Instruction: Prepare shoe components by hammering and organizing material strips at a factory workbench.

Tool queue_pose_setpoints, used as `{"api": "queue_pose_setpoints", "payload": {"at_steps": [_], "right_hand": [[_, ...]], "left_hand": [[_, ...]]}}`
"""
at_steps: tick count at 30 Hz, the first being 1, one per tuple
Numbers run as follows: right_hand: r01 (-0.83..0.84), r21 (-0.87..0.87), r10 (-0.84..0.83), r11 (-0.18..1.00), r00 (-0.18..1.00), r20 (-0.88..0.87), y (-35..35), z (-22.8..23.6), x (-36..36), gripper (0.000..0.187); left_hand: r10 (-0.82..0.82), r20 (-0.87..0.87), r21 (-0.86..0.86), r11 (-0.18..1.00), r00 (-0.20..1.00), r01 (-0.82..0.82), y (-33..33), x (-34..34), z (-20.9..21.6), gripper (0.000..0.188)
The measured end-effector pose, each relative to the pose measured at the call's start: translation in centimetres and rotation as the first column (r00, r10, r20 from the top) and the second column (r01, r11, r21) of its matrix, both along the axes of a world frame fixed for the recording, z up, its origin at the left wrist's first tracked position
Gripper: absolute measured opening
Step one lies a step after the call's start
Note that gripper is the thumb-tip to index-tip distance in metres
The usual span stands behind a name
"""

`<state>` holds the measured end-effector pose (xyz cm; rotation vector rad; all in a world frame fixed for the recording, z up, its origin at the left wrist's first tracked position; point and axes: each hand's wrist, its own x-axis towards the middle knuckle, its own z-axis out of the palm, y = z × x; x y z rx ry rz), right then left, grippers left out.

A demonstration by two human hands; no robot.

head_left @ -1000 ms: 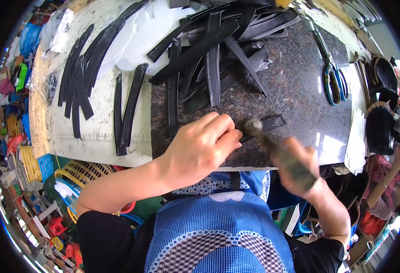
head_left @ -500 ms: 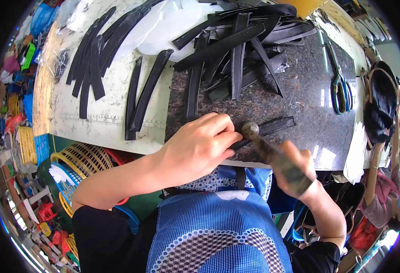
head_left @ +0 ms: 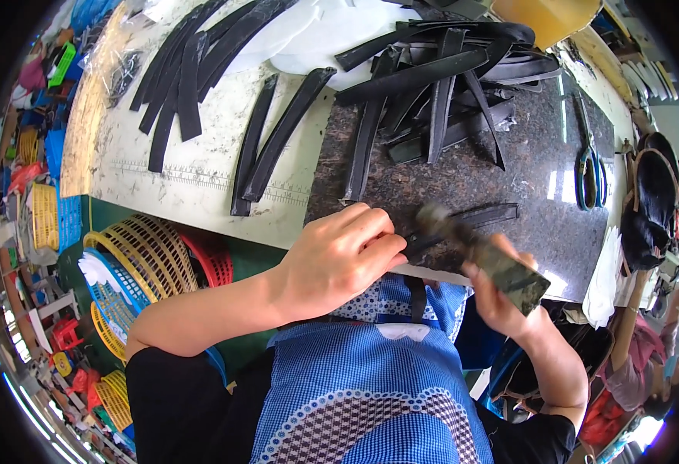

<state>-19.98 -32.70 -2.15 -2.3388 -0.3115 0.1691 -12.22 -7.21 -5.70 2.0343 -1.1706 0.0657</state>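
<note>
My right hand [head_left: 500,298] grips a hammer [head_left: 513,277] by its worn, wide handle. The hammer's rounded head is blurred by motion and hangs over a short black strip [head_left: 492,214] near the front edge of the dark stone slab [head_left: 536,185]. My left hand [head_left: 339,259] is closed at the left end of that strip, thumb and fingers pinched together; its fingertips hide the very end. Beyond it, a heap of black strips [head_left: 440,116] covers the far part of the slab. One strip [head_left: 366,147] points from the heap toward my left knuckles.
To the left, two strips [head_left: 281,139] and a fanned bunch [head_left: 188,93] lie on the white board [head_left: 208,158]. Blue-handled scissors [head_left: 589,174] rest on the slab's right side. Plastic baskets [head_left: 146,255] stand below the table. Another person's arm [head_left: 629,309] shows at far right.
The view has shifted, so the table sits farther right and higher. The hammer in my right hand has tilted, its head blurred over the strip. My left hand keeps its pinch.
</note>
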Motion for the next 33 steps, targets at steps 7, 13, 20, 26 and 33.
{"api": "queue_pose_setpoints", "payload": {"at_steps": [7, 13, 20, 26, 33], "right_hand": [[-0.110, 0.022, 0.109, 0.994, 0.993, 0.043, 0.8, 0.1, 0.3, 0.021], [-0.207, -0.107, 0.215, 0.973, 0.974, 0.068, 1.9, 1.2, 1.0, 0.018], [-0.199, -0.080, 0.202, 0.977, 0.979, 0.026, 2.2, 1.3, 1.6, 0.020], [-0.179, -0.036, 0.180, 0.983, 0.983, 0.047, 1.9, 0.8, 1.1, 0.019], [0.201, -0.059, -0.200, 0.978, 0.979, 0.029, 1.2, 0.0, 2.5, 0.026]], "left_hand": [[0.026, 0.140, -0.029, 0.999, 0.990, -0.022, 0.7, -0.4, -0.7, 0.023], [0.037, 0.283, -0.098, 0.995, 0.958, -0.010, 0.8, -0.6, -1.3, 0.017], [-0.158, 0.317, 0.193, 0.976, 0.935, 0.100, 0.9, -2.3, -0.4, 0.024], [-0.147, 0.268, 0.190, 0.977, 0.952, 0.098, 0.7, -2.3, 0.2, 0.025], [-0.096, 0.271, 0.080, 0.994, 0.958, 0.077, 0.7, -2.1, -1.7, 0.031]]}}
